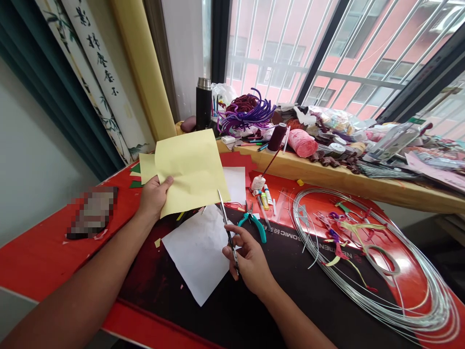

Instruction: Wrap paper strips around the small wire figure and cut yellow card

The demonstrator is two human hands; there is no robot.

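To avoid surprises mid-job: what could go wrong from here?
The scissors in the right hand visually overlap the yellow sheet near its lower right corner, so a slip might nick it. The left hand holds only the sheet's left side, so the rest may flex. The pliers lie close by and could be knocked.

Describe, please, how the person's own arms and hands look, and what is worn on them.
Both the left hand and the right hand are bare, without gloves. The left forearm and right forearm show no sleeve, and no watch or bracelet is visible. Most left fingers are hidden, so rings there cannot be judged.
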